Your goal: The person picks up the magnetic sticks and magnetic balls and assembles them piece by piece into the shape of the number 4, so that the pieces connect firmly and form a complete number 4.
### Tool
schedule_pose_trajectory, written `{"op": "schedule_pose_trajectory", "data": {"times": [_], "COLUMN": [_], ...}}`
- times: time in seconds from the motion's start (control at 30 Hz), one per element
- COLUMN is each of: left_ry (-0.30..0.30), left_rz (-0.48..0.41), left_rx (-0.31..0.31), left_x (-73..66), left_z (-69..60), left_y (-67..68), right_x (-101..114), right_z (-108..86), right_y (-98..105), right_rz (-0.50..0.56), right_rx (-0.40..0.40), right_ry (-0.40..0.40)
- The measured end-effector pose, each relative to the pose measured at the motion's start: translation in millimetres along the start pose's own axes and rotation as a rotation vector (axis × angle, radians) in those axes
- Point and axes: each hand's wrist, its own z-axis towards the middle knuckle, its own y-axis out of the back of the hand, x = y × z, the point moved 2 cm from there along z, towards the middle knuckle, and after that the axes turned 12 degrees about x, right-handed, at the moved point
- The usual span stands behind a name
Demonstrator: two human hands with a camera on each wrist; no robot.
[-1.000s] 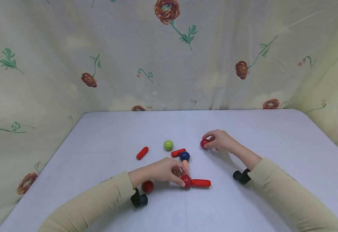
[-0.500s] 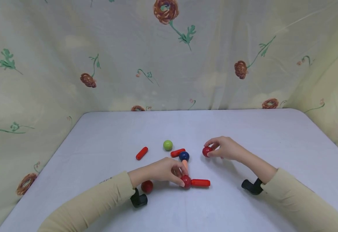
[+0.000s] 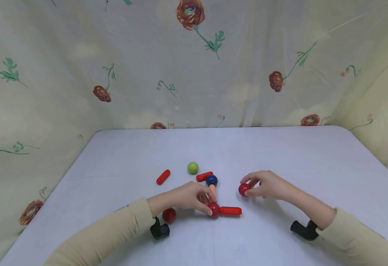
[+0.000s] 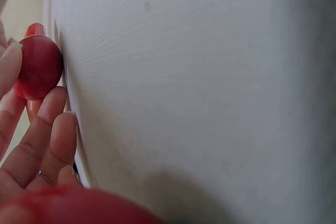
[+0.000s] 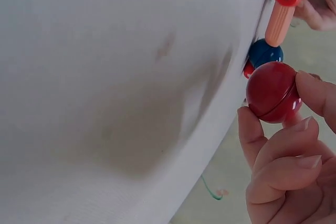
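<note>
My left hand (image 3: 194, 195) pinches a red ball (image 3: 214, 210) low at the table's middle. A red rod (image 3: 230, 211) sticks out from that ball to the right, and a peach rod (image 3: 212, 190) runs from near it toward a dark blue ball (image 3: 212, 180). Between thumb and fingers, my right hand (image 3: 268, 186) holds another red ball (image 3: 244, 190), off to the right of the joined pieces. A groove circles this ball (image 5: 272, 92) in the right wrist view. The left fingers cover part of the first ball.
One more red ball (image 3: 169, 215) lies beside the left wrist. Farther back are a green ball (image 3: 192, 167), a loose red rod (image 3: 163, 177) and a red rod (image 3: 204, 176) by the blue ball. A flowered curtain (image 3: 233, 74) hangs behind the white table (image 3: 130, 155).
My right hand has come nearer the table's front and slightly right, carrying its red ball. The left hand keeps its hold in the same place.
</note>
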Motion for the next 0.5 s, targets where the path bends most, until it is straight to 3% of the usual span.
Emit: {"op": "schedule_pose_trajectory", "data": {"times": [0.5], "left_ry": [0.009], "left_rz": [0.013], "left_rx": [-0.004], "left_x": [0.1], "left_z": [0.7], "left_y": [-0.9], "right_x": [-4], "right_z": [-19.0], "right_y": [-17], "right_rz": [-0.021], "right_rx": [0.074], "right_ry": [0.022]}}
